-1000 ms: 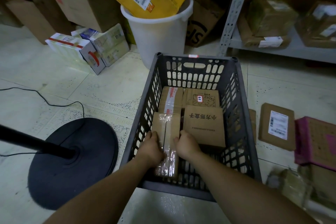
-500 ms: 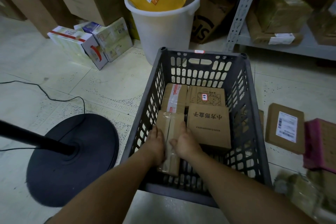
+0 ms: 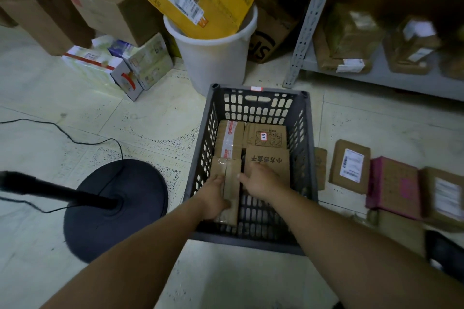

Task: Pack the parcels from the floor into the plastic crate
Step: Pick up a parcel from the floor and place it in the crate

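The left grip (image 3: 213,195) is curled round the left side of a taped parcel (image 3: 232,180), which lies in the crate's (image 3: 246,241) seven o'clock corner. The right grip (image 3: 261,180) is spread, fingers loose, over the printed box (image 3: 270,159) at five o'clock, with fingertips just beside that parcel. I count four parcels in the crate, two near and two far. Both forearms reach in from six o'clock. Four more parcels (image 3: 350,165) lie on the floor (image 3: 150,113) at three o'clock.
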